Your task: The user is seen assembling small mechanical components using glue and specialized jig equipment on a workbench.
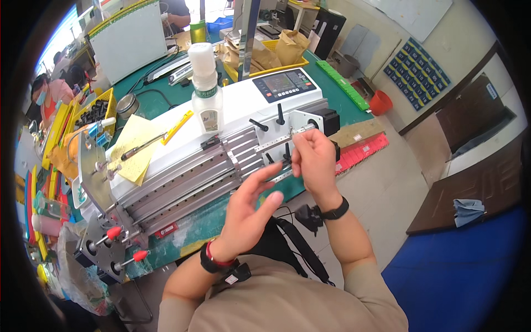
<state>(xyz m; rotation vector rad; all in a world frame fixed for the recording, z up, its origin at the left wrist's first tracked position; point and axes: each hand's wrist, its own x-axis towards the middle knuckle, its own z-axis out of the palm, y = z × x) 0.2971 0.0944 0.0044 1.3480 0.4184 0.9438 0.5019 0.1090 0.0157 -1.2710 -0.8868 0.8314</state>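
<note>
A white bench machine (229, 110) with metal rails (182, 185) lies across the green table before me. Over its right end, my right hand (315, 163) is closed, thumb and fingertips pinched together beside a perforated metal strip (272, 144). Whatever lies in that pinch is too small or hidden to make out. Black clamping levers (280, 114) stand up from the plate nearby. In front of the rails, my left hand (249, 213) is open, thumb and fingers apart, holding nothing. A control panel (283, 84) with a screen sits behind the right hand.
A white-capped bottle (207, 105), yellow paper (133, 149) and a yellow cutter knife (177, 127) rest on the machine. Red-tipped rods (113, 233) project at its left end. Behind stands a yellow basket (270, 47) with brown bags. A person (50, 94) works at far left.
</note>
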